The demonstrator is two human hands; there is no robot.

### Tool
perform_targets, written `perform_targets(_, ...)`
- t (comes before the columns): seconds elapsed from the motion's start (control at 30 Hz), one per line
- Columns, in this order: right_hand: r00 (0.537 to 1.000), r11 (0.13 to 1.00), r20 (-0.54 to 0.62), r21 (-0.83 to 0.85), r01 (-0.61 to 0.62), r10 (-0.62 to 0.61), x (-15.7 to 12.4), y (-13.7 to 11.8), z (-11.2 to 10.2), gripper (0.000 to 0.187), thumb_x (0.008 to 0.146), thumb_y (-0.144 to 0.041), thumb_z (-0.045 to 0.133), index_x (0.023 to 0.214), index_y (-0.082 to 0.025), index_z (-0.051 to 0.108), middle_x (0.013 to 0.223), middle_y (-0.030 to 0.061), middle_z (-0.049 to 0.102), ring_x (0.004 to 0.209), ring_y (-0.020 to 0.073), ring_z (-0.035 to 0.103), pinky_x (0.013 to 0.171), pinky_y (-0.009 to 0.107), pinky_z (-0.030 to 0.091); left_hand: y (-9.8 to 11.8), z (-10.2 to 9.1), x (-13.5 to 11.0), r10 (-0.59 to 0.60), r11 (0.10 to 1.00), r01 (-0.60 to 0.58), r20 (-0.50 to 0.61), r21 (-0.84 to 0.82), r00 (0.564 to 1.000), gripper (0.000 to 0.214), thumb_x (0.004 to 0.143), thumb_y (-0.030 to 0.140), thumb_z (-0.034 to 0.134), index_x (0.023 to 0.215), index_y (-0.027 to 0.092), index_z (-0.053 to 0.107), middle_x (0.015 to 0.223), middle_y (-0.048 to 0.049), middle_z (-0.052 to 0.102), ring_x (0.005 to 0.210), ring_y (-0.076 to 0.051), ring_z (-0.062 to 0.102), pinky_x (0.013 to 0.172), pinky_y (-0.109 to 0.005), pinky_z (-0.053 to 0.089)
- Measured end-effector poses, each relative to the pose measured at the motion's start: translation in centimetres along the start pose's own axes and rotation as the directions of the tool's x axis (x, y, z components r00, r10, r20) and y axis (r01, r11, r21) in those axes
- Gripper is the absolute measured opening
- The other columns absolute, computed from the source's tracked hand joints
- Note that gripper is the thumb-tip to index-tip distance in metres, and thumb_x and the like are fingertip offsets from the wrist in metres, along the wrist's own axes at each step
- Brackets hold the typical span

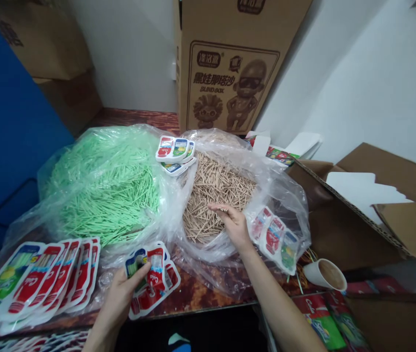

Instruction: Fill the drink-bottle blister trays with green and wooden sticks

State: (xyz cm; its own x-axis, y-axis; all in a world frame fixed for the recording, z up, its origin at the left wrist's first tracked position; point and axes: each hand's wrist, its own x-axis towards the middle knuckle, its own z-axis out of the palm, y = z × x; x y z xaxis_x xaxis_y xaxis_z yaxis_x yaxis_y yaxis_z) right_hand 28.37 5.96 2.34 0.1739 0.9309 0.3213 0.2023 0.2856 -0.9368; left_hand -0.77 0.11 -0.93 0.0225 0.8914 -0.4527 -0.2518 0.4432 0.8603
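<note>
My left hand (129, 283) grips a few small bottle-printed blister packs (156, 276), thumb on top. The upper pack shows a green lemon half with pale green sticks and a red "Cola" half. My right hand (232, 222) is over an open clear bag of thin brown sticks (211, 188). Its fingers are curled together, with small stick ends showing between them. Left of that bag lies another clear bag full of green sticks (108, 195). A fanned row of filled cola and lemon packs (46, 278) lies by my left forearm.
More packs (174, 149) rest between the bags, and others (276, 239) lie by the brown sticks' bag. A paper cup (325, 275) stands at the right, below an open carton (325, 220). A tall cardboard box (230, 83) stands behind. A blue panel (13, 112) borders the left.
</note>
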Motion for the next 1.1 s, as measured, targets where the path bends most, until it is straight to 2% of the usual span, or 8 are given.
perform_targets(0.17, 0.999, 1.0, 0.046, 0.026, -0.012, 0.011, -1.3, -0.6, 1.1, 0.018, 0.088, -0.025, 0.057, 0.096, -0.024, 0.072, 0.103, 0.0037, 0.074, 0.102, 0.0204, 0.066, 0.095, 0.038, 0.048, 0.3, 0.7, 0.1, 0.229, 0.952, -0.218, -0.024, 0.214, 0.973, 0.026, 0.066, 0.038, 0.077, 0.074, 0.016, 0.068, 0.071, 0.0001, 0.068, 0.067, -0.018, 0.062, 0.063, -0.025, 0.049)
perform_targets(0.3, 0.995, 0.998, 0.094, 0.041, -0.041, 0.037, -2.2, -0.8, 2.3, 0.017, 0.088, -0.024, 0.057, 0.096, -0.024, 0.072, 0.103, 0.0038, 0.074, 0.103, 0.0203, 0.066, 0.095, 0.038, 0.048, 1.4, 1.9, -0.2, 0.441, 0.789, -0.461, 0.148, 0.406, 0.885, 0.016, 0.076, 0.033, 0.069, 0.081, 0.018, 0.069, 0.08, -0.0019, 0.069, 0.078, -0.02, 0.062, 0.072, -0.026, 0.048)
perform_targets(0.43, 0.988, 0.996, 0.142, 0.06, -0.064, 0.055, -2.8, -0.8, 3.5, 0.016, 0.089, -0.025, 0.056, 0.095, -0.024, 0.071, 0.105, 0.0038, 0.073, 0.104, 0.0208, 0.066, 0.096, 0.039, 0.048, 2.1, 3.2, -0.3, 0.513, 0.668, -0.585, 0.286, 0.46, 0.809, 0.014, 0.082, 0.031, 0.063, 0.083, 0.018, 0.069, 0.083, -0.004, 0.068, 0.08, -0.019, 0.062, 0.075, -0.027, 0.047)
perform_targets(0.57, 0.983, 0.996, 0.176, 0.067, -0.06, 0.047, -3.2, -1.2, 4.5, 0.016, 0.09, -0.025, 0.056, 0.096, -0.024, 0.071, 0.106, 0.0038, 0.073, 0.104, 0.0205, 0.065, 0.096, 0.038, 0.047, 1.7, 4.1, -0.1, 0.52, 0.647, -0.616, 0.332, 0.449, 0.787, 0.015, 0.085, 0.031, 0.061, 0.081, 0.018, 0.068, 0.081, -0.0038, 0.067, 0.077, -0.018, 0.062, 0.073, -0.027, 0.046)
perform_targets(0.8, 0.968, 0.961, 0.212, 0.209, -0.181, 0.137, -3.0, -3.0, 5.8, 0.011, 0.087, -0.027, 0.061, 0.09, -0.024, 0.071, 0.1, 0.0037, 0.074, 0.098, 0.0205, 0.067, 0.094, 0.038, 0.049, 1.0, 4.1, 0.0, 0.467, 0.715, -0.562, 0.314, 0.415, 0.826, 0.015, 0.084, 0.03, 0.063, 0.075, 0.018, 0.065, 0.075, -0.0006, 0.061, 0.072, -0.016, 0.056, 0.07, -0.025, 0.042)
perform_targets(0.93, 0.905, 0.706, 0.303, 0.569, -0.422, 0.298, -2.0, -3.9, 6.8, 0.007, 0.085, -0.032, 0.064, 0.087, -0.026, 0.063, 0.094, -0.0006, 0.074, 0.095, 0.0192, 0.068, 0.095, 0.042, 0.049, 1.0, 4.4, -0.1, 0.362, 0.827, -0.433, 0.249, 0.358, 0.898, 0.019, 0.079, 0.033, 0.066, 0.068, 0.018, 0.061, 0.067, 0.0022, 0.055, 0.065, -0.014, 0.05, 0.064, -0.024, 0.04)
perform_targets(1.0, 0.865, 0.606, 0.377, 0.617, -0.502, 0.332, -1.3, -4.0, 7.2, 0.01, 0.084, -0.034, 0.065, 0.088, -0.027, 0.059, 0.094, -0.0011, 0.074, 0.097, 0.0198, 0.068, 0.098, 0.045, 0.047, 1.0, 4.6, -0.2, 0.296, 0.882, -0.354, 0.218, 0.312, 0.93, 0.02, 0.077, 0.034, 0.068, 0.068, 0.017, 0.061, 0.066, 0.0026, 0.055, 0.063, -0.013, 0.049, 0.062, -0.023, 0.04)
perform_targets(1.1, 0.853, 0.647, 0.37, 0.558, -0.521, 0.368, 0.1, -3.6, 6.2, 0.011, 0.085, -0.035, 0.061, 0.088, -0.026, 0.056, 0.089, 0.0006, 0.071, 0.088, 0.0199, 0.068, 0.091, 0.045, 0.051, 1.0, 4.4, -0.4, 0.239, 0.923, -0.284, 0.191, 0.26, 0.952, 0.022, 0.072, 0.036, 0.071, 0.066, 0.017, 0.061, 0.065, 0.0024, 0.057, 0.062, -0.013, 0.05, 0.06, -0.023, 0.041)
